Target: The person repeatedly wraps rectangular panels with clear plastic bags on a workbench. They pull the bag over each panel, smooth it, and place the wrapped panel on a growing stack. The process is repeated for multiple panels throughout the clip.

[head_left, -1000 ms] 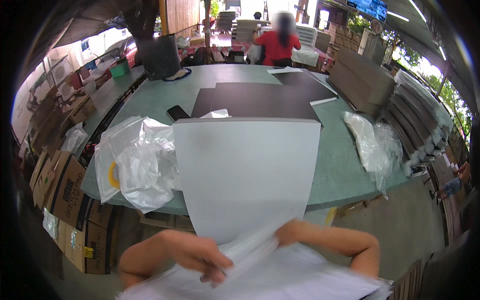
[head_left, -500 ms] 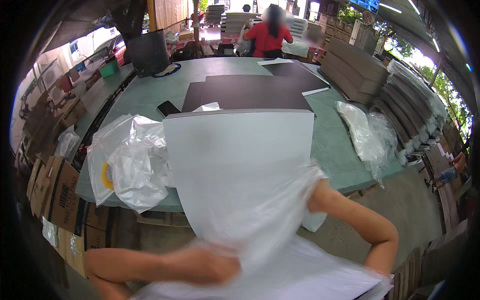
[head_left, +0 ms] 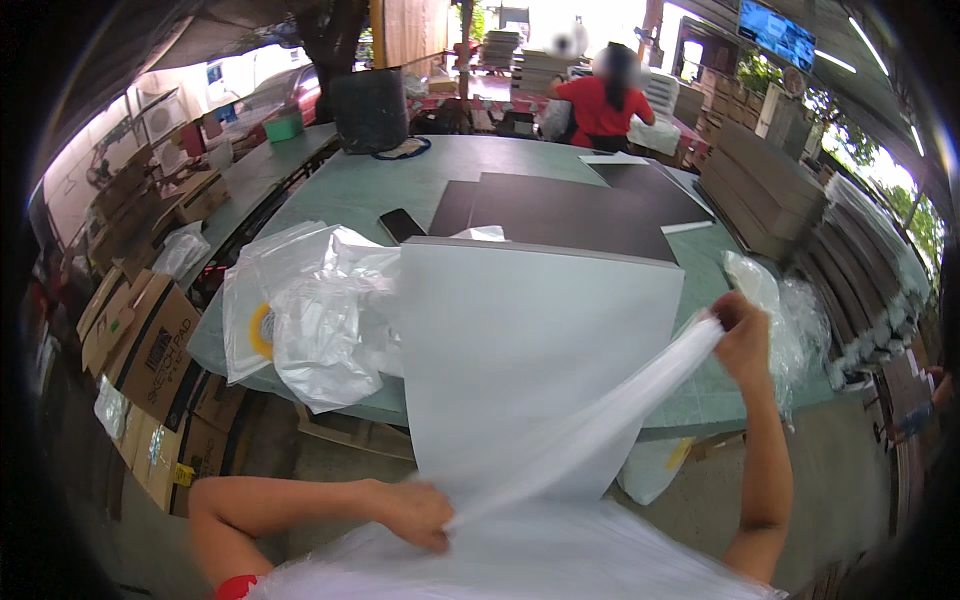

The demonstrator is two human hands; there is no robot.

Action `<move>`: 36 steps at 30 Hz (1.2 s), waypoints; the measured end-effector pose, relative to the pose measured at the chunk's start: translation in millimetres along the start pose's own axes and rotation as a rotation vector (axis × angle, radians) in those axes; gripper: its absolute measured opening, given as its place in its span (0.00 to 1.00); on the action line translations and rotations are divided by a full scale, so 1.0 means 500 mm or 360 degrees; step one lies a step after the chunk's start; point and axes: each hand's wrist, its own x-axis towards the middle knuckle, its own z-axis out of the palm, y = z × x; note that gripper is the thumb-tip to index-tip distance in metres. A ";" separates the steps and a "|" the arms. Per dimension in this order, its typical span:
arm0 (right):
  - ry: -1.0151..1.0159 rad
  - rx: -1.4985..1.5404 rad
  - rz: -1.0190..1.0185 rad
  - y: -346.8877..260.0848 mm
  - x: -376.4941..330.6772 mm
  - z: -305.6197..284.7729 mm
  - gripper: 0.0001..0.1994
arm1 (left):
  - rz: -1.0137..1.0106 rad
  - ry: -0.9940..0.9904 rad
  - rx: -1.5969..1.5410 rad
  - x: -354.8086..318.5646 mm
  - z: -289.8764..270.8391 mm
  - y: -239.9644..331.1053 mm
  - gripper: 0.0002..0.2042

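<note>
A thin, clear plastic sheet (head_left: 610,400) is stretched slantwise between my two hands. My right hand (head_left: 743,335), raised at the right, pinches its gathered upper end. Lower down at the left, my left hand (head_left: 415,512) is closed at its other end; its fingers are slightly blurred. Behind the plastic, a stack of large white sheets (head_left: 530,320) lies over the near edge of the green table and hangs out toward me. More whitish plastic (head_left: 540,565) spreads blurred along the bottom, close to my body.
Crumpled clear bags (head_left: 330,330) with a yellow tape roll (head_left: 262,330) lie at left, near a phone (head_left: 402,225). Dark boards (head_left: 560,205) cover the green table's (head_left: 480,155) middle. Cartons (head_left: 150,345) stand left, stacked boards (head_left: 765,190) right. A person in red (head_left: 605,105) is beyond.
My right hand has swung up and right, drawing the loose, blurred plastic into a taut band. My left hand stays low, nearer the left. The whole view has shifted, so the table appears further right.
</note>
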 end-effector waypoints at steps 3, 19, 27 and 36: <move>0.0178 -0.0156 0.0005 0.055 0.022 -0.010 0.18 | 0.0059 0.0715 -0.1065 -0.066 -0.096 -0.010 0.06; -0.0249 0.0529 -0.0295 0.096 0.032 -0.012 0.22 | -0.0484 0.2583 0.0175 -0.114 -0.252 -0.160 0.23; -0.0903 0.1066 0.0783 0.263 -0.168 0.041 0.14 | -0.0106 0.1831 -0.2036 -0.131 -0.049 -0.217 0.21; -0.1720 0.0565 0.1208 0.313 -0.461 0.310 0.13 | -0.0516 0.1072 -0.3420 0.077 0.445 -0.338 0.07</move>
